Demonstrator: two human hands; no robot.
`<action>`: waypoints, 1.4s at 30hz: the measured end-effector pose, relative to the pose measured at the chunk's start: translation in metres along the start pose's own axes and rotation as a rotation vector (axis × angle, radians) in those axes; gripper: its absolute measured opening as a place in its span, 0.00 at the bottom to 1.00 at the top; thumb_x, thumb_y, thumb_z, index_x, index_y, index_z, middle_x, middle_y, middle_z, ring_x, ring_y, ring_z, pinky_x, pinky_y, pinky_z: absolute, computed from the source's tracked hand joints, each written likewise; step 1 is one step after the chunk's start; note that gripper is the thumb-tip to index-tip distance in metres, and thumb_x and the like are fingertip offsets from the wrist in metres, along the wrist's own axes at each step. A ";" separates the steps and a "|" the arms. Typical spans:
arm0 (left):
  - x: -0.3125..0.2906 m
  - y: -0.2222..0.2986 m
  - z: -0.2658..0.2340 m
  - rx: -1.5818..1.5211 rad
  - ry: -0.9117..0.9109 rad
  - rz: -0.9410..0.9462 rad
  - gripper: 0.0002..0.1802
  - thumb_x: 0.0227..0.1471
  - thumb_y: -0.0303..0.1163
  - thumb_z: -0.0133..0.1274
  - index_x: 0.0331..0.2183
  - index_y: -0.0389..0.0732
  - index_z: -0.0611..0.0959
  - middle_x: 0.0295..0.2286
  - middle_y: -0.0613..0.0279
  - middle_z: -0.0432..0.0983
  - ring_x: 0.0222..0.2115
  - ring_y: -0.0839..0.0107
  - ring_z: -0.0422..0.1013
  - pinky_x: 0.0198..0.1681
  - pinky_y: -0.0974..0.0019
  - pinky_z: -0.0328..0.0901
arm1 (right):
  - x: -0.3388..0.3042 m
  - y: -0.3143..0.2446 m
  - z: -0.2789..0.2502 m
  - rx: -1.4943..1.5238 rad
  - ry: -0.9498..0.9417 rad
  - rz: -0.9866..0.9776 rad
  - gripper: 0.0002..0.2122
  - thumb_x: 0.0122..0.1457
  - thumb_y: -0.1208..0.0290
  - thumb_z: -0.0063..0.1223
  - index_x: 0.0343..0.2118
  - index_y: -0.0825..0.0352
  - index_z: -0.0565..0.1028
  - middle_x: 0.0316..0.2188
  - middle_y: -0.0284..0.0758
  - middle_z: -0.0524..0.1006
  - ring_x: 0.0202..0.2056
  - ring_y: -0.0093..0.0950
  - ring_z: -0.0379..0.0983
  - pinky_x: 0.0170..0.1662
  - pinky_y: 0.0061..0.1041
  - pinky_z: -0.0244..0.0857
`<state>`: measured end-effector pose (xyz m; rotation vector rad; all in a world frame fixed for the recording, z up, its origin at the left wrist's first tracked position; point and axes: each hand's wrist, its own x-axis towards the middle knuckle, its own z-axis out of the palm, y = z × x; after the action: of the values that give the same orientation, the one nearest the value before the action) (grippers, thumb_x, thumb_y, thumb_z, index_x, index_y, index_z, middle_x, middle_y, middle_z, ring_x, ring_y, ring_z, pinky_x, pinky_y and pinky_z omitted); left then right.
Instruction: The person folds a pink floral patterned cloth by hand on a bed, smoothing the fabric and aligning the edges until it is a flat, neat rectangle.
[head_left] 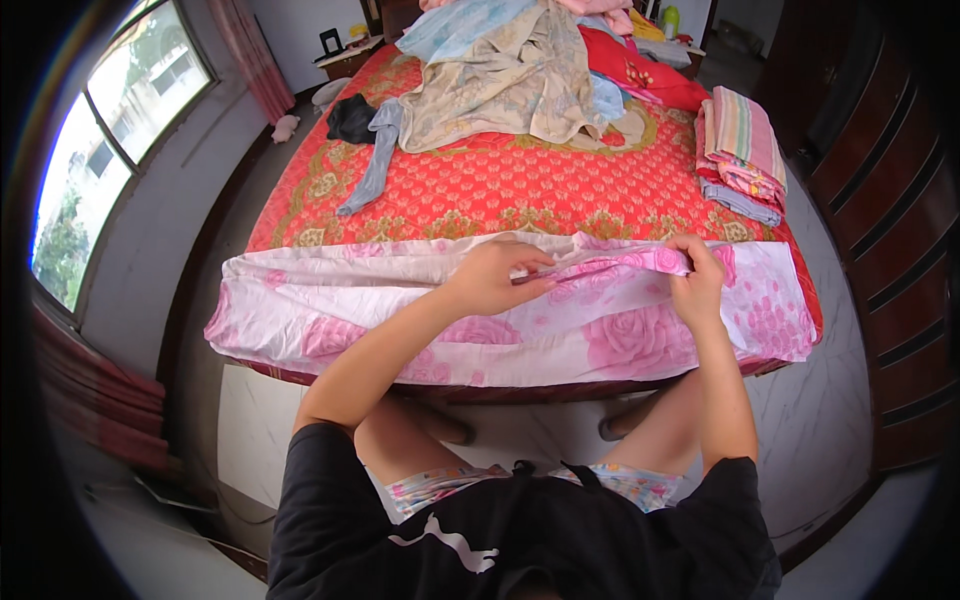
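Note:
A long white sheet with pink roses (pixel 630 340) lies in a folded strip along the near edge of the bed. My left hand (pixel 497 275) is over the sheet's middle, its thumb and fingers pinching the raised cloth edge. To the right, my right hand (pixel 697 278) grips the same edge between thumb and fingers. Between both hands the lifted edge runs as a narrow pink fold. Creases run along the left part of the sheet, and its front side hangs slightly over the bed's edge.
A red patterned bedspread (pixel 500 190) covers the bed. Farther back lies a heap of crumpled bedding with a beige cloth (pixel 500 90). Folded textiles (pixel 742 150) are stacked at the right edge. Grey cloth (pixel 375 165) and a black cloth (pixel 350 120) lie left.

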<state>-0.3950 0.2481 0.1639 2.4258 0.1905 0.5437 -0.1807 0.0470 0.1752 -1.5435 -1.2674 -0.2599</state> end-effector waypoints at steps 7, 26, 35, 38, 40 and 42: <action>0.036 0.011 0.017 -0.622 -0.304 -0.152 0.20 0.47 0.27 0.57 0.44 0.36 0.74 0.33 0.67 0.73 0.34 0.81 0.68 0.39 0.72 0.63 | -0.002 -0.001 0.005 0.031 -0.068 -0.033 0.08 0.46 0.86 0.51 0.31 0.69 0.71 0.25 0.37 0.73 0.27 0.28 0.72 0.32 0.22 0.64; -0.062 -0.085 -0.159 0.748 0.635 -0.469 0.10 0.37 0.28 0.55 0.28 0.40 0.76 0.23 0.54 0.73 0.31 0.56 0.70 0.35 0.58 0.62 | 0.029 0.019 -0.006 -0.437 0.257 -0.170 0.13 0.41 0.86 0.48 0.33 0.68 0.70 0.32 0.42 0.70 0.37 0.42 0.67 0.40 0.35 0.61; -0.166 -0.142 -0.035 0.784 0.408 -0.359 0.14 0.32 0.21 0.52 0.29 0.41 0.73 0.28 0.57 0.70 0.33 0.56 0.67 0.39 0.56 0.58 | -0.093 0.076 0.025 -0.587 -0.159 -0.075 0.14 0.39 0.85 0.50 0.33 0.66 0.70 0.30 0.39 0.70 0.35 0.39 0.67 0.39 0.37 0.61; -0.179 -0.143 -0.032 0.778 0.404 -0.292 0.14 0.32 0.21 0.51 0.28 0.40 0.73 0.28 0.56 0.69 0.34 0.55 0.66 0.40 0.56 0.58 | -0.100 0.080 0.019 -0.503 -0.183 -0.029 0.11 0.40 0.86 0.48 0.29 0.67 0.69 0.27 0.39 0.69 0.33 0.39 0.66 0.37 0.35 0.61; -0.191 -0.140 -0.039 0.818 0.474 -0.328 0.13 0.32 0.21 0.50 0.29 0.40 0.73 0.28 0.56 0.69 0.34 0.55 0.66 0.39 0.56 0.58 | -0.098 0.072 0.007 -0.459 -0.063 -0.016 0.10 0.40 0.86 0.46 0.28 0.68 0.69 0.26 0.40 0.69 0.32 0.40 0.66 0.36 0.35 0.61; -0.199 -0.126 -0.043 0.850 0.577 -0.364 0.13 0.32 0.21 0.48 0.29 0.39 0.73 0.29 0.55 0.68 0.34 0.54 0.65 0.39 0.55 0.58 | -0.096 0.055 -0.008 -0.396 0.111 0.019 0.06 0.42 0.87 0.44 0.24 0.70 0.69 0.24 0.40 0.68 0.30 0.40 0.65 0.33 0.34 0.60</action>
<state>-0.5935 0.3181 0.0500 2.8183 1.3036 1.1476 -0.1727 -0.0068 0.0782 -1.8447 -1.1585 -0.6050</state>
